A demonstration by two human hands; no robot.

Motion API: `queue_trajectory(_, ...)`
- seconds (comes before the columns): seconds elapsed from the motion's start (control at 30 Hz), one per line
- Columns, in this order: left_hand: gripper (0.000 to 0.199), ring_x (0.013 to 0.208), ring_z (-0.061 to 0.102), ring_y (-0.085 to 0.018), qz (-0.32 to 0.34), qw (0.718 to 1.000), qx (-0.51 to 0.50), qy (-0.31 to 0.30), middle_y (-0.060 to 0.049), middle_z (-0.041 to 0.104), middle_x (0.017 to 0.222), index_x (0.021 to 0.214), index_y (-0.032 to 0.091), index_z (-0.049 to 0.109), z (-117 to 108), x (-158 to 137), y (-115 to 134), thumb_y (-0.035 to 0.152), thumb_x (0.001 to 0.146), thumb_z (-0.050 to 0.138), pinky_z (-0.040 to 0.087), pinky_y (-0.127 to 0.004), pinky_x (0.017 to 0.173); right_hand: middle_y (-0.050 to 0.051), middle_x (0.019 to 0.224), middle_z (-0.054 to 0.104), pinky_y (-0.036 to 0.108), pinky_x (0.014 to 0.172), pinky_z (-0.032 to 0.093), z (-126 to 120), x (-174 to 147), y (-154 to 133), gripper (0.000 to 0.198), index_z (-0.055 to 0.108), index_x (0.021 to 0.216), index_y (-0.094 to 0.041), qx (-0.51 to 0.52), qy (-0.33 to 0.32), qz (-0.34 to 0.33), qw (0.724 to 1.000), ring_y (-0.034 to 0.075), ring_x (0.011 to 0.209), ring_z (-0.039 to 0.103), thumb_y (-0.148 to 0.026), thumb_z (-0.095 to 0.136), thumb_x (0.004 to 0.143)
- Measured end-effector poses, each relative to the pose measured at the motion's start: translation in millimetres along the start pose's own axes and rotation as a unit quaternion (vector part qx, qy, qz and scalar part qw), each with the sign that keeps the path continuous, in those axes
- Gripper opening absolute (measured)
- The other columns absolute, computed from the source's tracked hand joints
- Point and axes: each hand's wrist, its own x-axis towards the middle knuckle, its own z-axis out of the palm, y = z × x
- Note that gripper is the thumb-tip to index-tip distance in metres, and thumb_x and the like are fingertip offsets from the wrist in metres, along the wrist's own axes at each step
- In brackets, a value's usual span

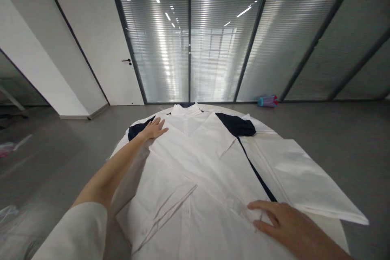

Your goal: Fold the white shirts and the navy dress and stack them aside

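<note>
A white shirt (201, 162) lies spread out, its collar (186, 109) at the far end and a button strip running down the middle. Near its far left shoulder, my left hand (154, 128) rests flat on the cloth with fingers spread. Over the lower right part of the shirt is my right hand (274, 219), its thumb and forefinger curved and their tips apart. A faint crease lies by those fingertips. Dark navy cloth (236, 124) shows beneath the shirt at both shoulders and as a narrow strip along its right side.
The round white table (330, 227) carries more white folded cloth (304, 174) that hangs past its right edge. A blue and pink bundle (267, 101) sits on the grey floor by the glass partition. At the far left stands a white door (100, 40).
</note>
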Motion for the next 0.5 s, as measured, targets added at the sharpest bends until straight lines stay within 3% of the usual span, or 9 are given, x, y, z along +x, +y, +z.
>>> queue_trajectory(0.1,0.061,0.153,0.016,-0.034,0.022,0.998,0.018,0.054,-0.014,0.031,0.162,0.145,0.02,0.05,-8.2,-6.6,26.3,0.056,0.097,0.043,0.008,-0.053,0.123,0.008,0.093,0.077,0.044,0.08,0.056,-23.4,8.3,-17.7,0.034,0.079,0.085,-0.031,-0.081,0.067,-0.077,0.992,0.032,0.09,0.072,-0.053,0.054,0.089)
queue_trajectory(0.2,0.059,0.151,0.023,-0.035,0.066,0.995,0.001,0.078,-0.01,0.039,0.159,0.142,0.024,0.056,-12.9,-23.8,74.7,0.06,0.098,0.039,0.014,-0.054,0.123,0.009,0.122,0.071,0.047,0.099,0.051,-23.8,37.0,-55.8,0.046,0.072,0.12,-0.027,-0.108,0.079,-0.188,0.973,0.031,0.113,0.066,-0.055,0.043,0.097)
queue_trajectory(0.27,0.063,0.15,0.024,-0.037,0.092,0.993,-0.027,0.063,-0.009,0.039,0.159,0.147,0.027,0.051,-10.5,-39.5,107.1,0.064,0.098,0.036,0.019,-0.056,0.121,0.013,0.144,0.057,0.049,0.112,0.041,-7.7,64.0,-81.0,0.059,0.058,0.141,-0.02,-0.13,0.064,-0.255,0.956,0.031,0.134,0.052,-0.058,0.041,0.099)
queue_trajectory(0.33,0.068,0.152,0.019,-0.038,0.118,0.991,-0.038,0.055,-0.007,0.035,0.161,0.152,0.029,0.043,-4.3,-54.5,130.0,0.067,0.096,0.037,0.016,-0.06,0.121,0.018,0.157,0.038,0.05,0.119,0.031,16.3,90.6,-98.1,0.072,0.045,0.151,-0.011,-0.16,0.049,-0.285,0.944,0.033,0.148,0.032,-0.061,0.039,0.099)
queue_trajectory(0.4,0.07,0.152,0.016,-0.038,0.134,0.989,-0.041,0.041,-0.005,0.029,0.163,0.157,0.032,0.033,3.1,-65.4,140.1,0.067,0.096,0.038,0.012,-0.064,0.12,0.021,0.162,0.024,0.053,0.122,0.023,40.9,111.1,-104.3,0.081,0.037,0.154,-0.006,-0.187,0.045,-0.297,0.935,0.035,0.152,0.018,-0.065,0.036,0.098)
queue_trajectory(0.5,0.07,0.153,0.017,-0.036,0.137,0.989,-0.054,-0.002,-0.003,0.024,0.165,0.159,0.036,0.024,10.5,-71.4,138.4,0.067,0.097,0.034,0.01,-0.068,0.118,0.022,0.163,0.018,0.057,0.122,0.018,66.6,122.3,-95.4,0.084,0.032,0.156,-0.004,-0.202,0.045,-0.293,0.933,0.036,0.152,0.015,-0.066,0.029,0.099)
